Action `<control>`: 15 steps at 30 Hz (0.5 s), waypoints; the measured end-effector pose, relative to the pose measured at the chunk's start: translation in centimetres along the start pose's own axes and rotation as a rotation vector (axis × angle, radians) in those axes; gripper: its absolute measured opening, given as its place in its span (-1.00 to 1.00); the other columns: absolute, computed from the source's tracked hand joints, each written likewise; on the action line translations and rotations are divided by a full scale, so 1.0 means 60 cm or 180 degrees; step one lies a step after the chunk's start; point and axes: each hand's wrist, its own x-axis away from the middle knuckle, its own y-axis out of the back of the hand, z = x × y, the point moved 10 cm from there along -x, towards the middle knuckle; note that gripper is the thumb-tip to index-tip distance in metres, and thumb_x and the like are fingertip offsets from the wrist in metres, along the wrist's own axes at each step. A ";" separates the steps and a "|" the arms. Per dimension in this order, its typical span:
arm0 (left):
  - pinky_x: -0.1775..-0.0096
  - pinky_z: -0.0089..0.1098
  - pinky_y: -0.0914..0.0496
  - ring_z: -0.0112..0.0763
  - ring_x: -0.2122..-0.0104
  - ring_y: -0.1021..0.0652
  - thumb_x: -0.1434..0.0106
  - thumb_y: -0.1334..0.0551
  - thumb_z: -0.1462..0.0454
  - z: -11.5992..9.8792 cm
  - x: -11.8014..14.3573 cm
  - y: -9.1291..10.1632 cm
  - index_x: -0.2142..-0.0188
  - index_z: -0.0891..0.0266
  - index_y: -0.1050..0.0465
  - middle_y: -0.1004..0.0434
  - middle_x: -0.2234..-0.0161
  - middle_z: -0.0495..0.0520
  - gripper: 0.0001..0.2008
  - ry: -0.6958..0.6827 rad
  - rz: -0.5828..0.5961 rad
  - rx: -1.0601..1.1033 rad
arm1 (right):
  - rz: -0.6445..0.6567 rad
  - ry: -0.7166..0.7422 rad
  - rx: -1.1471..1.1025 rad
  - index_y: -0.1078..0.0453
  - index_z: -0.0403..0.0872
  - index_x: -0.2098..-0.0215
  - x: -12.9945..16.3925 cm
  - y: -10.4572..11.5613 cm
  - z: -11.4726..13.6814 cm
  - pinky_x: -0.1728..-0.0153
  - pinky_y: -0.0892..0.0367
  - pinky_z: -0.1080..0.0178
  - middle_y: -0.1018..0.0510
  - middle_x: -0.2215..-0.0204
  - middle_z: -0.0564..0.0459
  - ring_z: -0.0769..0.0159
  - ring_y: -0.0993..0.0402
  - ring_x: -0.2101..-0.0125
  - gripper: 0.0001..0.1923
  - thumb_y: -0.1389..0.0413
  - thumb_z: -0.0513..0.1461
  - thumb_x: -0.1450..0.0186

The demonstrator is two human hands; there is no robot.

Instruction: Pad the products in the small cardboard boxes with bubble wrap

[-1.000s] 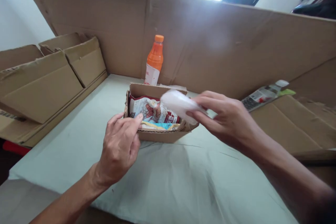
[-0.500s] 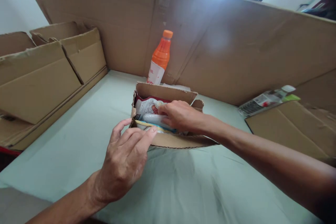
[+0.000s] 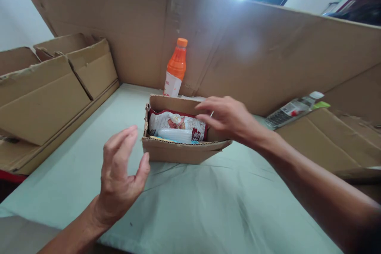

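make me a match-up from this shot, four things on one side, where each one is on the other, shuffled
Things:
1. orange bottle
2. white packet
3. left hand
4. clear bottle

Places:
A. lying on its side on the cardboard at the right
B. open, in the air before the small box's left corner
C. upright against the cardboard wall
D. lying in the small box, on the snack bag

Pairs: 1-C, 2-D, 3-B, 4-A

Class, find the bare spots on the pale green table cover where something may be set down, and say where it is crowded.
Bare pale green table cover lies in front of the small brown cardboard box, and between it and the flattened cartons. Crowded: inside the box, by the white packets and right hand; left hand hovers open nearby.
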 end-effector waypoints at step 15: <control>-0.06 -0.20 -0.46 -0.12 -0.10 -0.50 -0.10 -0.40 0.05 0.158 0.098 -0.170 -0.12 0.26 -0.38 -0.52 -0.07 0.23 -0.36 0.2916 0.0835 0.2171 | -0.0491 -0.1941 -0.1948 -0.41 -0.10 0.02 0.224 -0.182 -0.070 0.24 -0.48 0.13 -0.63 0.13 -0.11 0.18 -0.55 0.29 -0.63 -0.03 -0.07 -0.32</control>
